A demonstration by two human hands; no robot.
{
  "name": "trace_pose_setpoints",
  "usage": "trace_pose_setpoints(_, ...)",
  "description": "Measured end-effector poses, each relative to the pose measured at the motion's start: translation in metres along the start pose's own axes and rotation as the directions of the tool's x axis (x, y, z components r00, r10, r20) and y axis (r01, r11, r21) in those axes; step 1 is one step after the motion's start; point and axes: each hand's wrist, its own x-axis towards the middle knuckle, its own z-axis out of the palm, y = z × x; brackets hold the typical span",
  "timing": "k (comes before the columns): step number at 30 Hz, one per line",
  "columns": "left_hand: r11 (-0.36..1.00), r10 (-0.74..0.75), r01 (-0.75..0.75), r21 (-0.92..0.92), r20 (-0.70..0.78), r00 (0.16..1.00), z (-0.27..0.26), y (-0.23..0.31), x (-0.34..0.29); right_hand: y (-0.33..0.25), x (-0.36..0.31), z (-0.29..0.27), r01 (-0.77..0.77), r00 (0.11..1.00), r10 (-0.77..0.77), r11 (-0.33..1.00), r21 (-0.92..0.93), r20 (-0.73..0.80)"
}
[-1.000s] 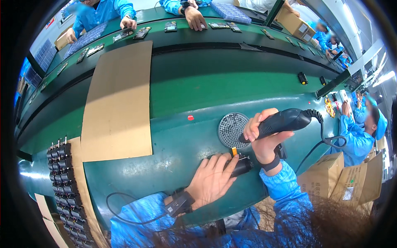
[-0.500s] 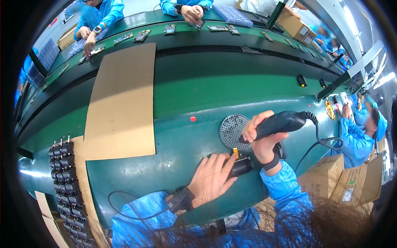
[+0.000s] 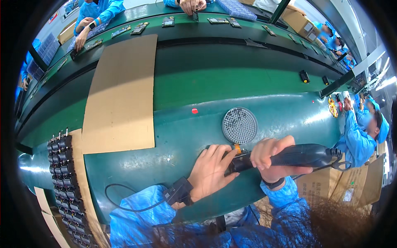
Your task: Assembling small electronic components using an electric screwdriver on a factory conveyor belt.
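Observation:
My left hand (image 3: 209, 171) is closed with thumb and fingers round the end of a small black cylindrical part (image 3: 242, 163) on the green table. An orange flexible strip (image 3: 237, 147) sticks up from that part. My right hand (image 3: 268, 156) wraps round a black corded electric screwdriver (image 3: 308, 154), held nearly level. Its front end points at the part, but my fingers hide the tip, so contact cannot be made out. Just beyond my hands lies a round grey dish (image 3: 255, 125) with a grid of small holes, dark bits in some of them.
A cardboard sheet (image 3: 122, 99) lies across the table and green conveyor. At left, rows of black parts (image 3: 66, 177) stand beside cardboard. Circuit boards (image 3: 139, 28) line the far belt, where co-workers' hands work. Open cartons (image 3: 331, 182) stand at right, near a seated co-worker.
My right hand has brought the electric screwdriver down and nearer, from above the dish to the black part. The dish is now uncovered. My left hand stays on the part.

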Motion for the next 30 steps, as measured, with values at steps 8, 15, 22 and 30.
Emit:
trace_pose_setpoints(8,1.0,0.013,-0.013,-0.003,0.009,1.0,0.0006,-0.0033,-0.0006,0.0107,-0.0074,-0.0047,-0.04,0.999,0.04,0.999,0.016,0.013)
trace_pose_setpoints(15,1.0,0.016,-0.016,0.003,0.015,1.0,0.0004,-0.0033,-0.002,0.0101,-0.0081,-0.0002,-0.057,0.998,0.057,0.998,-0.002,-0.022)
trace_pose_setpoints(22,1.0,0.018,-0.018,0.001,0.019,1.0,0.0008,-0.0026,-0.0002,0.0091,-0.0061,-0.0024,-0.038,0.999,0.037,0.999,0.012,0.019)
trace_pose_setpoints(30,1.0,0.027,-0.027,0.01,0.014,1.0,0.0,-0.0046,-0.0014,0.011,-0.0065,-0.0026,-0.072,0.997,0.072,0.997,0.024,0.023)
